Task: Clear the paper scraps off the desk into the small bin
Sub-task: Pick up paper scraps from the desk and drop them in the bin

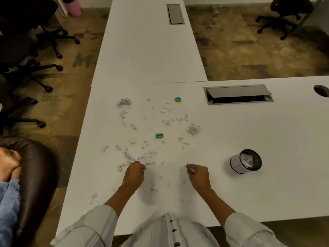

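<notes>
Pale torn paper scraps (pixel 142 154) lie scattered over the white desk (pixel 231 193), with crumpled balls at the back left (pixel 124 102) and at the right (pixel 194 129). My left hand (pixel 134 173) is closed beside a strip of scraps, and a small white scrap shows at its fingertips. My right hand (pixel 198 175) pinches a small scrap between its fingertips. The small round bin (pixel 246 163) stands on the desk to the right of my right hand, paper inside it.
Two blue-and-yellow erasers (pixel 159 135) (pixel 177 99) lie among the scraps. An open cable hatch (pixel 238 94) sits at the back right. A second desk (pixel 147 41) runs away ahead. Office chairs (pixel 26 59) stand left; a person in a brown chair (pixel 35 175) is close left.
</notes>
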Tool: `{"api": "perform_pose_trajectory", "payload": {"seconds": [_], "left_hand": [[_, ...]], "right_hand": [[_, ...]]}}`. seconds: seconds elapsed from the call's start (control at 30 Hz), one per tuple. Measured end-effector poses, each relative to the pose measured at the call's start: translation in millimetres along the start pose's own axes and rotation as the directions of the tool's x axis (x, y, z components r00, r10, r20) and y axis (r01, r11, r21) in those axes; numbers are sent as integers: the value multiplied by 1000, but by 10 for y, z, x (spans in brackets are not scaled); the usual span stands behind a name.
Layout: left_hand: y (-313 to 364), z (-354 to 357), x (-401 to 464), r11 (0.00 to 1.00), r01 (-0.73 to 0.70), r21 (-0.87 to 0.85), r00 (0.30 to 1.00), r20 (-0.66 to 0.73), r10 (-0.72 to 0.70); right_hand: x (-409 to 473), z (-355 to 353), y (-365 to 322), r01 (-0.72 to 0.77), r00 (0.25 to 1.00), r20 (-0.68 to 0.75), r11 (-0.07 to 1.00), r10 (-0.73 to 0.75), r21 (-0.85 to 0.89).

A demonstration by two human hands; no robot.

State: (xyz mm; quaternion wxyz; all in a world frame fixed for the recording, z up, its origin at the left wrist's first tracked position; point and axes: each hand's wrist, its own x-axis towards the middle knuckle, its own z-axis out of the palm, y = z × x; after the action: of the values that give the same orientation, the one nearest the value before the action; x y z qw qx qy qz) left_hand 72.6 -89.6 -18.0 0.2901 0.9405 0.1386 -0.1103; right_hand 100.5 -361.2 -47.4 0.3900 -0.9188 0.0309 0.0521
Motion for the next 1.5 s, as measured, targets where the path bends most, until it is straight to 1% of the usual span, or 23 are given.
{"api": "perform_pose_trajectory", "payload": {"seconds": [0.07,0.2,0.33,0.4,0.47,0.53,0.6,0.67,0.77,0.87,1.0,1.07,1.13,1.23,1.33,1.4,1.5], "left_hand": [[298,38,82,998,-54,-41,998,15,55],[962,167,218,982,-171,-76,983,61,175],[1664,370,266,952,-287,-109,949,103,298],[2020,488,242,921,-357,-153,921,104,374],[2354,604,204,894,-402,-196,896,117,429],[2642,712,166,876,-429,-223,876,134,463],[2871,804,144,859,-451,-240,859,144,491],[3060,874,135,848,-461,-261,849,147,507],[3285,964,145,842,-443,-308,845,172,507],[3441,1020,148,852,-402,-335,823,275,497],[3414,1043,173,865,-331,-378,752,448,484],[3305,1038,204,873,-290,-393,744,481,464],[3162,1001,230,876,-270,-400,753,480,451],[2871,905,281,885,-288,-366,793,427,435],[2469,794,368,920,-253,-299,858,370,356],[2176,709,437,940,-220,-259,897,325,299],[1743,549,517,967,-168,-193,942,259,215]], "right_hand": [[-26,-207,29,-11,997,-80,998,16,61],[-13,-749,74,-87,966,-227,983,122,159],[74,-1374,169,-114,903,-381,964,201,239],[131,-1651,253,-153,869,-433,961,241,230],[197,-1861,358,-175,867,-427,959,256,221],[248,-2001,453,-205,896,-352,955,271,215],[280,-2089,525,-214,920,-298,963,254,162],[299,-2160,574,-200,919,-312,967,241,159],[291,-2254,609,-210,893,-360,958,269,196],[255,-2327,667,-221,866,-402,949,296,224],[208,-2417,748,-226,830,-445,932,336,284],[193,-2429,757,-214,828,-455,934,329,286],[196,-2409,732,-197,829,-463,938,314,285],[249,-2306,627,-153,855,-439,944,274,291],[348,-2095,456,-85,908,-380,964,178,251],[434,-1905,333,-38,942,-319,978,104,207],[607,-1578,163,10,985,-172,984,21,178]]}}
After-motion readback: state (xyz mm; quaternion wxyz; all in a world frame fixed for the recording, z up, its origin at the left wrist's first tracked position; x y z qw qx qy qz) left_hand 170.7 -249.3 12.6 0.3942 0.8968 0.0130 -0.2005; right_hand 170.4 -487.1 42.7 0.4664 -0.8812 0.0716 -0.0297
